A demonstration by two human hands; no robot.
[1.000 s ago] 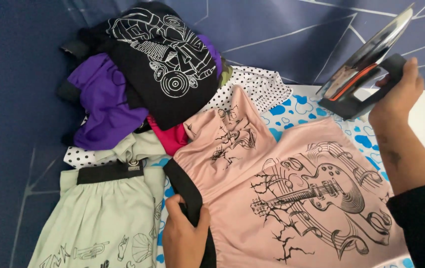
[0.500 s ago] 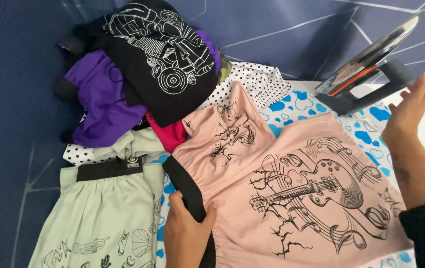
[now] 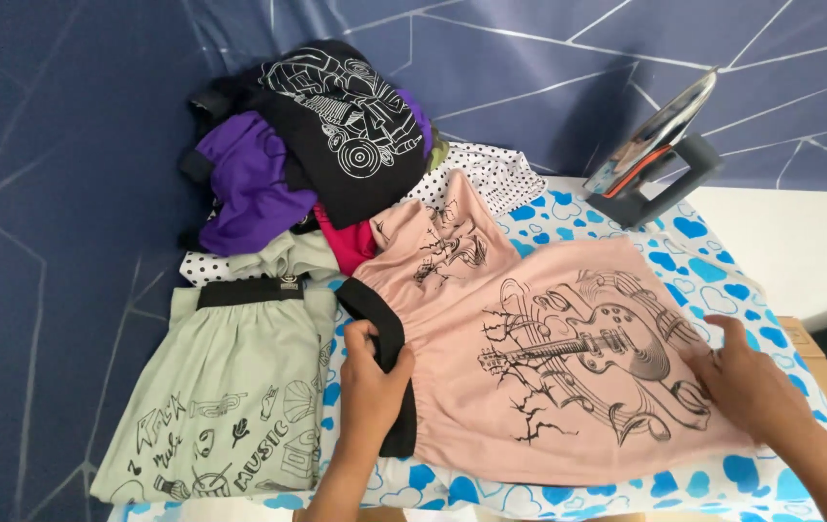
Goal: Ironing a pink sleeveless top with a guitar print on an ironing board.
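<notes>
**Both hands on the pink garment**

Pink cotton garment with black guitar print (image 3: 549, 358) lies flat on the blue-heart ironing cloth (image 3: 713, 290). Left hand (image 3: 373, 382) pinches its black waistband (image 3: 384, 333) — fingers closed. Right hand (image 3: 747, 382) rests open, palm down, on the print's edge. Grey iron (image 3: 650, 159) stands upright, well apart.

A small black rectangular label (image 3: 288, 282) with pale marking is sitting at the centre of the black waistband (image 3: 251, 290) of the pale green garment (image 3: 230, 387), at the left of the table (image 3: 723, 280). A brown cardboard box (image 3: 814, 353), only its corner showing, is peeking out past the table's right edge. No signs or screens are showing anywhere.
</notes>
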